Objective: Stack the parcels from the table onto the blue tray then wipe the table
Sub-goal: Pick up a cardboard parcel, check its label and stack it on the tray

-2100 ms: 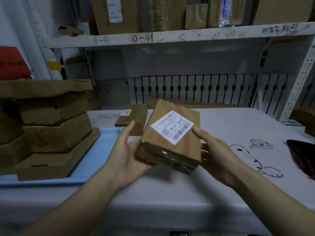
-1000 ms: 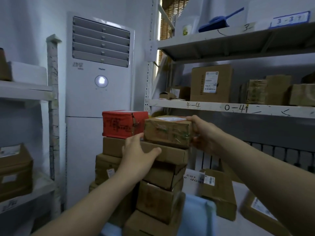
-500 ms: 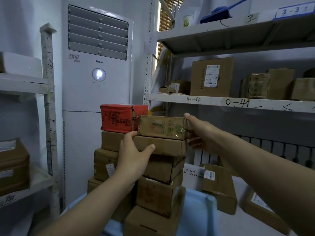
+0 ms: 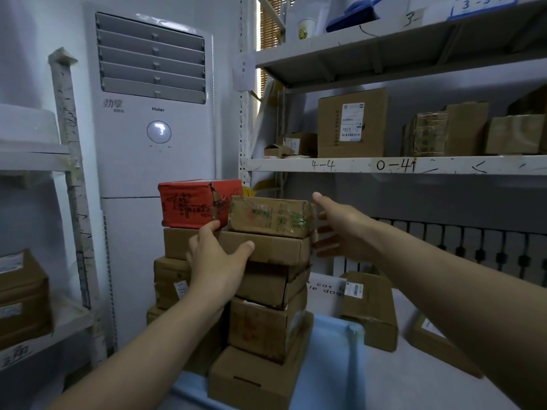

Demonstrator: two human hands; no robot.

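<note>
A taped brown parcel (image 4: 268, 216) lies on top of a tall stack of cardboard parcels (image 4: 266, 324) standing on the blue tray (image 4: 334, 356). A red parcel (image 4: 192, 207) sits beside it on the same top level. My left hand (image 4: 216, 261) rests with spread fingers against the flat box (image 4: 275, 248) just under the taped parcel. My right hand (image 4: 343, 229) hovers open at the parcel's right end, fingers straight, a small gap from it. Two more parcels (image 4: 370, 309) (image 4: 435, 335) lie on the white table (image 4: 414, 389) to the right.
A white standing air conditioner (image 4: 154, 137) is behind the stack. Metal shelves (image 4: 384, 165) with several boxes run above the table. Another shelf with boxes (image 4: 20, 297) stands at the left. The stack is tall and slightly uneven.
I carried the taped parcel from the table up onto the stack beside the red parcel. My right hand has let go of it and opened; my left hand has slid down onto the box below.
</note>
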